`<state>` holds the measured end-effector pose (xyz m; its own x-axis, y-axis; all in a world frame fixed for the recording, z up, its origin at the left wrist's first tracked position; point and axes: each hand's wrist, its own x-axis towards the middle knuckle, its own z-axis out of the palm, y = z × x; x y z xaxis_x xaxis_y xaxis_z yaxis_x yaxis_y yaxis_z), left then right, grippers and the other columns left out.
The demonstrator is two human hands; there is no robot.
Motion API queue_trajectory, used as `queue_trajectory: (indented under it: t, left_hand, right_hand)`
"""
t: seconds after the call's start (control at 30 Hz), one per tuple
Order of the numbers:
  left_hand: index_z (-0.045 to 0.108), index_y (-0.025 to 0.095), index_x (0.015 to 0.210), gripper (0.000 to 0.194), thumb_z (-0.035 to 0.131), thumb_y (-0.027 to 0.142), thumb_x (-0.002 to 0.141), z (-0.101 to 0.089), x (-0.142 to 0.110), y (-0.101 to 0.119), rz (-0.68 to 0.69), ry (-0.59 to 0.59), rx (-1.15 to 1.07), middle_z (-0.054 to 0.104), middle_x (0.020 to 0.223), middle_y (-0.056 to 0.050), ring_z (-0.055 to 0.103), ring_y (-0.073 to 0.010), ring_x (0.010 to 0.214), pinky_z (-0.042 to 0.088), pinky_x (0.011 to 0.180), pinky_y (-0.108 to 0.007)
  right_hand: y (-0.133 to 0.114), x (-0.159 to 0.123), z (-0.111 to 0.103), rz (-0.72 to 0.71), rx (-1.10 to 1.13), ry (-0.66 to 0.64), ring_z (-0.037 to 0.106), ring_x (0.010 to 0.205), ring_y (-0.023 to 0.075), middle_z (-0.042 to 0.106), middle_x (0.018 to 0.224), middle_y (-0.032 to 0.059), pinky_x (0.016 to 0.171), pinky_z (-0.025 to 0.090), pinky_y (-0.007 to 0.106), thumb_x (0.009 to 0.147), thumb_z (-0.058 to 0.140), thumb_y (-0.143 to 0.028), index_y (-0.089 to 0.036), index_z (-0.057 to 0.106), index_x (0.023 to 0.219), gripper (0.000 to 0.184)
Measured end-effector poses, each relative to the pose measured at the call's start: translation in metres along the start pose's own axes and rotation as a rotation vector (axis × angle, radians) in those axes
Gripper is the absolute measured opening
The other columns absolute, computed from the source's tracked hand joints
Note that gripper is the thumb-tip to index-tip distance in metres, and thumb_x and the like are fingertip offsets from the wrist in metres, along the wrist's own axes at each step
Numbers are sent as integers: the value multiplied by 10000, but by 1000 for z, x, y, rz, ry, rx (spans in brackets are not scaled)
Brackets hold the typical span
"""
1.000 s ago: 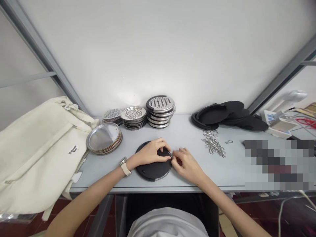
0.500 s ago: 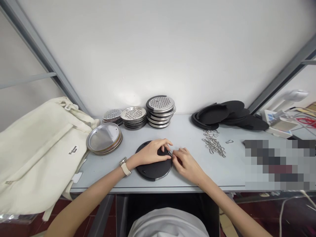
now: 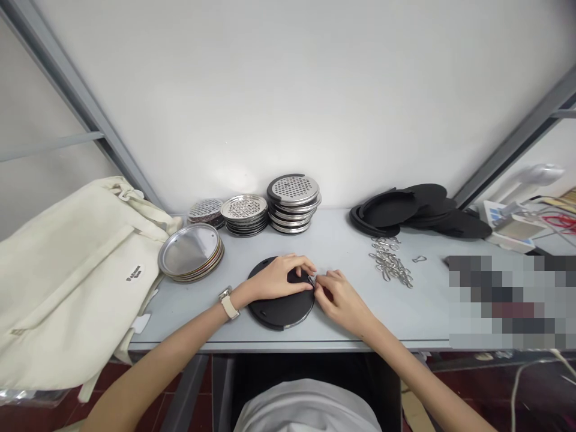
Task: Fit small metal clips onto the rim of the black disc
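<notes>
A black round disc with a metal rim showing at its lower right lies near the table's front edge. My left hand is closed on it, palm over the top, with thumb and fingers at the right rim. A small silver carabiner-like clip sits at that rim, between both hands. My right hand pinches the clip at the disc's right edge; its fingertips partly hide it. Whether the clip passes through the disc cannot be seen.
Perforated metal discs stand in stacks by the wall, with plain metal lids at left. Loose silver clips lie at right, below black round covers. A cream bag is at far left, a power strip at far right.
Both hands stay at the disc's right rim, with only a slight shift of the fingers around the clip. The rest of the table looks the same.
</notes>
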<state>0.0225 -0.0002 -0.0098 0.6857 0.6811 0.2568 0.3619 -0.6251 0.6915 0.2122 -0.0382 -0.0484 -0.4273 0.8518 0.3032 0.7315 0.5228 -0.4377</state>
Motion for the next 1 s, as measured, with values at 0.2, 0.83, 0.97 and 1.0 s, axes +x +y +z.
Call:
queue_trajectory:
  t: [0.2,0.83,0.97,1.0]
  left_hand:
    - [614,189,1014,263,686,225,763,0,1,-1,-32,-20,-93,663,982,-13,564,-114,787,454,778,-244]
    - [618,183,1018,279,691,211,750,0,0,0,0,-47,-91,660,934,-15,565,-119,808,444,782,-237]
    - [611,179,1001,283,701,208,734,0,0,-1,11,-22,-59,646,930,-13,561,-119,801,448,785,-242]
    - [611,177,996,285,706,210,729,0,0,-1,8,-20,-58,645,930,-15,562,-121,802,450,786,-243]
  right_hand:
    - [-2,0,0,19,33,16,440,618,151,444,556,-19,675,331,289,872,412,-168,-202,354,597,283]
    - [-4,0,-2,52,106,55,433,573,144,385,503,-36,632,345,282,843,442,-167,-211,268,562,333]
    - [-3,0,-2,16,64,20,451,630,160,437,562,-17,655,344,291,886,403,-173,-208,345,607,287]
    - [-3,0,-2,6,57,14,453,641,163,448,574,-13,661,345,293,894,394,-172,-207,365,620,278]
